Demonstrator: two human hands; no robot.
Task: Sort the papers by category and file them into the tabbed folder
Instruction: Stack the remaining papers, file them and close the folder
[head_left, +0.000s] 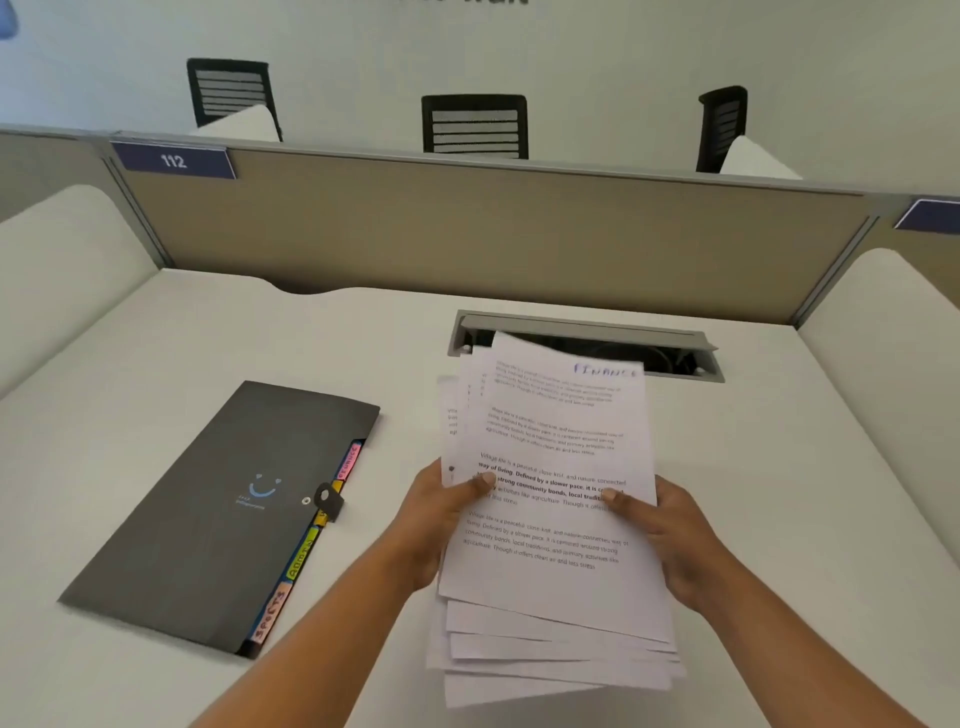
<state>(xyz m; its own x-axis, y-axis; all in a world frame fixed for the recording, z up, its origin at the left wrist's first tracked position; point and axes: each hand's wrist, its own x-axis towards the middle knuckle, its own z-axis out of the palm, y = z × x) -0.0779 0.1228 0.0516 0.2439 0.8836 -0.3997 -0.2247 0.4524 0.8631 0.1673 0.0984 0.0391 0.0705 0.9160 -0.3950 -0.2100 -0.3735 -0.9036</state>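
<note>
Unsorted stack of white printed papers: both grips, left hand and right hand, closed on it. Dark grey tabbed folder, left of stack: clasped, nothing filed.

A: What colours are showing on the dark charcoal-grey tabbed folder?

B: A pale blue smiley mark is sitting on its cover, and tabs in pink, yellow, green and salmon are lining its edge toward 3 o'clock.

A: And the loose white paper sheets, toward 3 o'clock from it?

B: Black printed lines are covering them, some bold, with blue handwriting at the top sheet's 1 o'clock corner. The matte white desk top is showing plain.
</note>
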